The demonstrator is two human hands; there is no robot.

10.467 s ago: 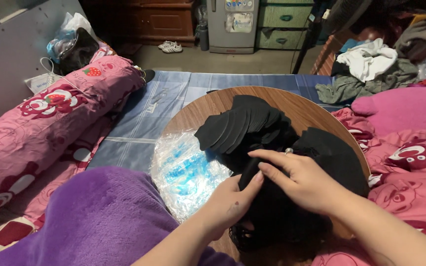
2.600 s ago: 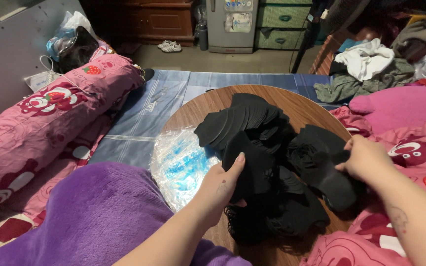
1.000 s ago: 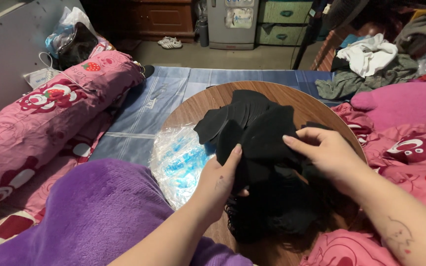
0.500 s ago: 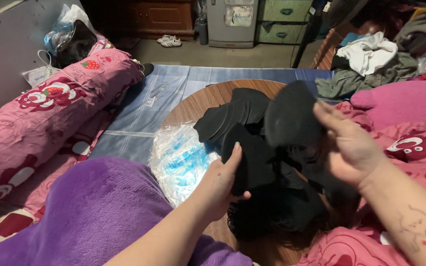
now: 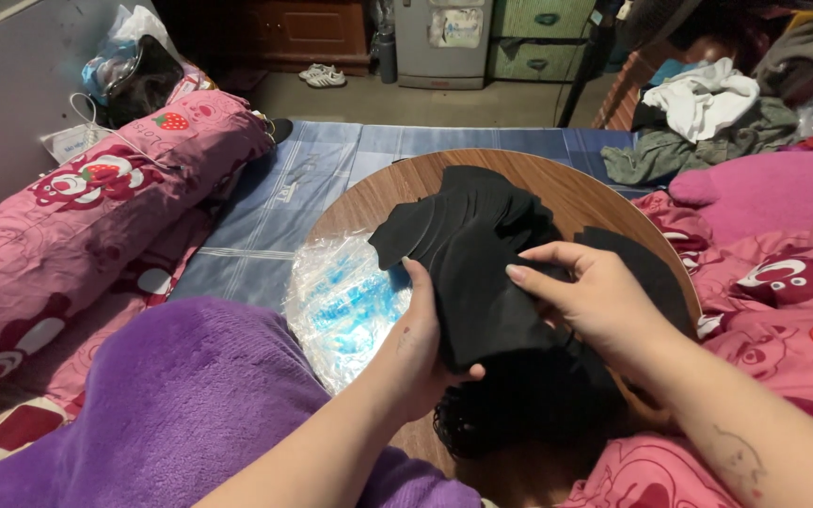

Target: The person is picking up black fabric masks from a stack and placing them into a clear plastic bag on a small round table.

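Since half a second ago the right hand (image 5: 604, 301) has come down from its lift and now presses a black fabric piece (image 5: 482, 292) against the left hand (image 5: 421, 348), which apparently grips its edge, over the black pile (image 5: 519, 404) on the round wooden table (image 5: 576, 193).

Both forearms are bare; no sleeves, gloves or rings are visible. The right forearm (image 5: 741, 461) carries a small dark tattoo. Fingernails are unpainted.
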